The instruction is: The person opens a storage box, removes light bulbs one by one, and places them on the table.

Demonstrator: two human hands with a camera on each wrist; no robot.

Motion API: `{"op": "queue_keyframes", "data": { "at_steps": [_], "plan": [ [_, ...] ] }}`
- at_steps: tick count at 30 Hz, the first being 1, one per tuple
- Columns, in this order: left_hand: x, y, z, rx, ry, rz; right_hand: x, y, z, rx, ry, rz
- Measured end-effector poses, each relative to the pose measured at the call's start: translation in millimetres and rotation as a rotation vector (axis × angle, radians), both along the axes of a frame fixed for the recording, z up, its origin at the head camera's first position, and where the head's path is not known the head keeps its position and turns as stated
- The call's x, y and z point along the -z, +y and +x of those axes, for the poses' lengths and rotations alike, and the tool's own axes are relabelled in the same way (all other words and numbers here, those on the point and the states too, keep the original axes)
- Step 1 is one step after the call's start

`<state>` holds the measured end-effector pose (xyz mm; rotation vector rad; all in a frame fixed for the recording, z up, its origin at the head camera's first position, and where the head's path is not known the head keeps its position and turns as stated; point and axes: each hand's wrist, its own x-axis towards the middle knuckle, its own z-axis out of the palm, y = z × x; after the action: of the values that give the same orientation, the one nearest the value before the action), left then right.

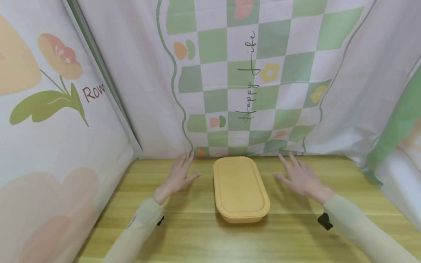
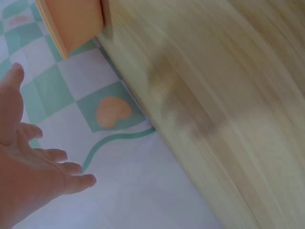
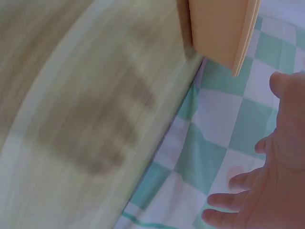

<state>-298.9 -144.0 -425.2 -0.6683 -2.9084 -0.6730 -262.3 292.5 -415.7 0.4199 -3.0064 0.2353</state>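
Left hand (image 1: pixel 175 179) and right hand (image 1: pixel 302 180): fingers of both straight and spread, thumbs held apart, gripping nothing. A yellow container (image 1: pixel 244 220) sits between them on the wooden desk (image 1: pixel 197 241), separated from each hand by a gap. It is rectangular with rounded corners, its lid (image 1: pixel 240 186) in place. Fingertip contact with the checkered curtain (image 1: pixel 212 47) cannot be confirmed from these angles.

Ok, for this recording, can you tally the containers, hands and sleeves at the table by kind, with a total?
Containers: 1, the yellow lidded box
Hands: 2, left hand and right hand
Sleeves: 2, left sleeve and right sleeve
Total: 5
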Motion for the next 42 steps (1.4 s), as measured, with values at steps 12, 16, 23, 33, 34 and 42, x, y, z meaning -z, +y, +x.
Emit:
{"op": "queue_keyframes", "data": {
  "at_steps": [12, 16, 23, 33, 34, 42],
  "plan": [
    [-1.9, 14.6, 1.9, 0.05, 0.062, 0.149, 2.1, -18, 19.4, -0.076, -0.048, -0.165],
    [-3.1, 19.5, 2.8, 0.054, 0.07, 0.187, 1.7, -26, 26.3, -0.065, -0.067, -0.203],
    [-3.5, 27.9, 0.7, 0.067, 0.069, 0.28, 3.4, -39, 35.2, -0.052, -0.114, -0.239],
    [1.9, 40.2, -8.7, 0.07, -0.048, 0.36, 3.2, -47, 45.5, -0.122, -0.217, -0.365],
    [2.5, 41.6, -9.4, 0.07, -0.062, 0.363, 3.4, -47, 46.3, -0.125, -0.232, -0.38],
    [8.1, 54.2, -16.4, 0.061, -0.127, 0.36, 2.5, -50, 50.0, -0.144, -0.232, -0.396]
  ]
}}
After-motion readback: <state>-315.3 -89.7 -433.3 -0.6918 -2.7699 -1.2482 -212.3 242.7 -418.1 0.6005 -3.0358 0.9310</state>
